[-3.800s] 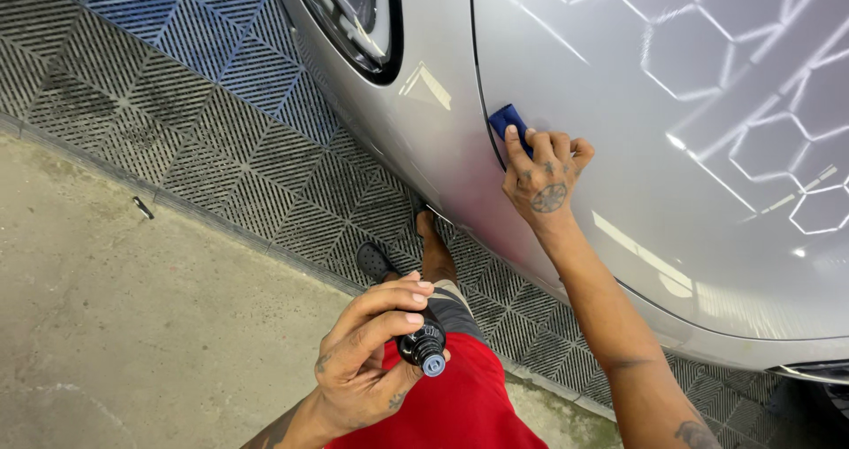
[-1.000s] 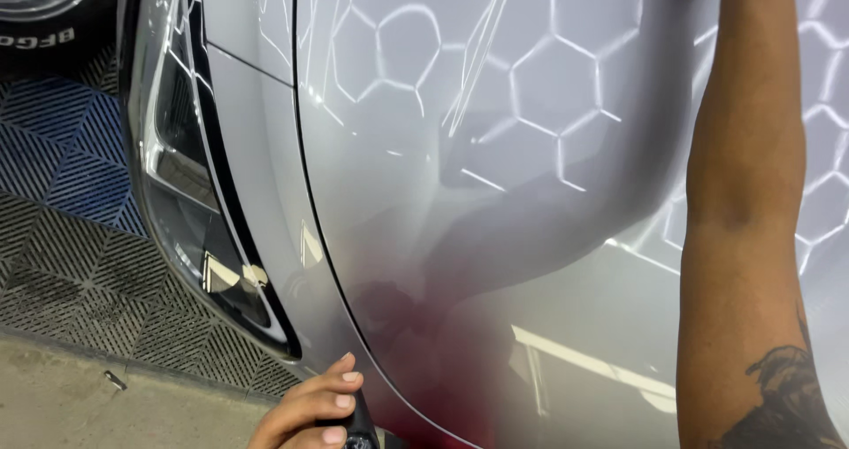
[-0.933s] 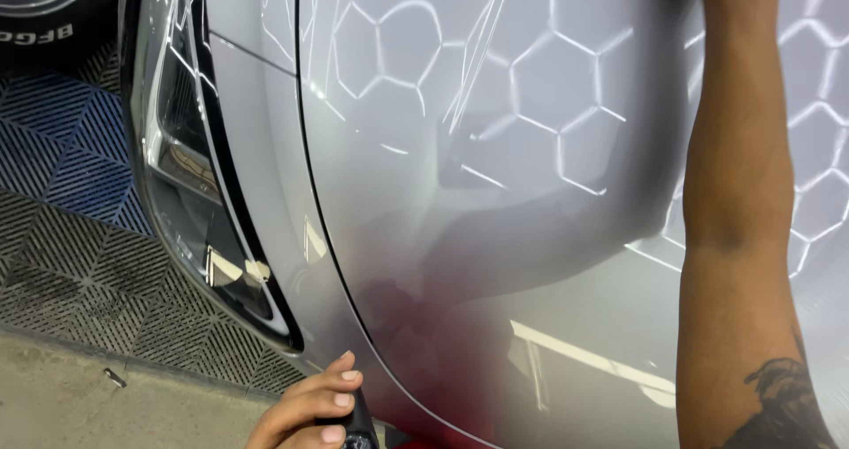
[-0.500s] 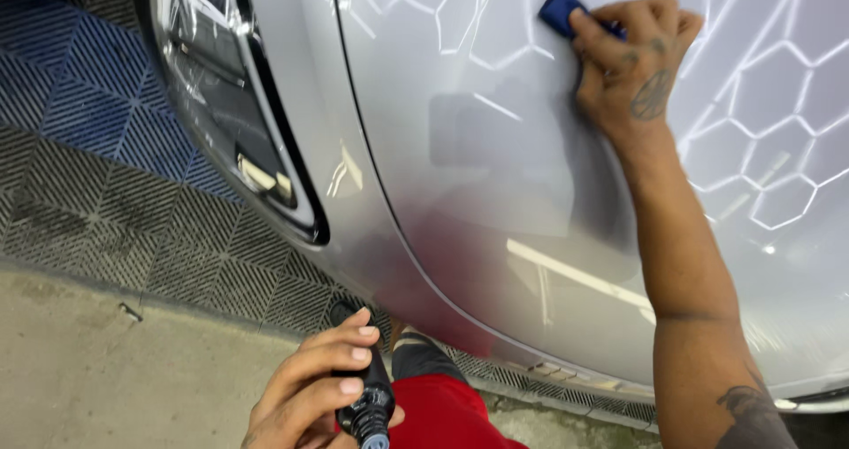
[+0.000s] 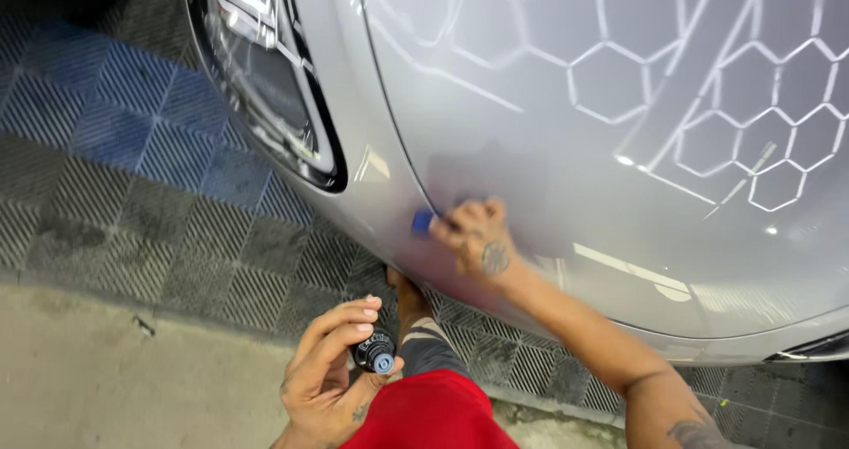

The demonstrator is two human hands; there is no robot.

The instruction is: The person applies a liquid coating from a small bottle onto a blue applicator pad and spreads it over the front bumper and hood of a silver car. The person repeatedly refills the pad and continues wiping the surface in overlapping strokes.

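Observation:
My right hand (image 5: pixel 473 237) presses a small blue applicator pad (image 5: pixel 423 222) against the lower edge of a silver car body panel (image 5: pixel 566 122), close to a panel seam. Only a corner of the pad shows past my fingers. My left hand (image 5: pixel 332 369) is held low near my lap and grips a small dark bottle (image 5: pixel 375 352) with a blue tip, upright between thumb and fingers. The glossy panel reflects white hexagon-shaped ceiling lights.
The car's headlight (image 5: pixel 265 77) sits at upper left. Grey and blue ribbed floor tiles (image 5: pixel 133 148) lie under the car, meeting a bare concrete floor (image 5: pixel 106 378) at the near left. My red shorts (image 5: pixel 433 418) and one foot (image 5: pixel 409 294) show at the bottom.
My right hand has slid the blue pad from high on the panel down to its lower edge by the seam. The left hand has kept hold of the bottle. The view has tilted downward.

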